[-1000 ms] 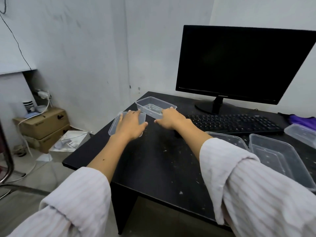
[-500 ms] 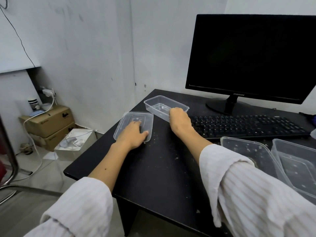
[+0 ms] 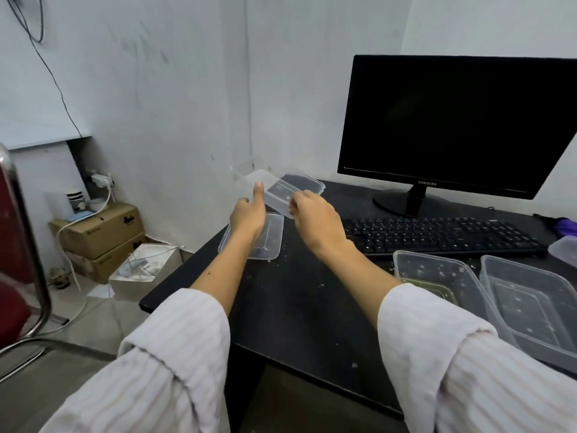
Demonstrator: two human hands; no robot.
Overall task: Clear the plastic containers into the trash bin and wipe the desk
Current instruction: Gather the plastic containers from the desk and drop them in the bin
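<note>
right hand [image 3: 315,223] grips container [image 3: 293,189] — raised over desk [image 3: 296,307] corner | left hand [image 3: 248,217] thumb touching, grip unclear

We see a dark monitor [image 3: 452,120] (Samsung) behind a black keyboard [image 3: 437,235]. Left, we find two stacked cardboard boxes [image 3: 100,232] near a red chair [image 3: 12,245].

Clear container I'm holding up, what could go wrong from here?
The container is tilted in the right hand, pinched at one edge, so it may slip and drop onto the desk. The lid lies by the desk's left edge beneath the left hand and could get knocked off.
</note>
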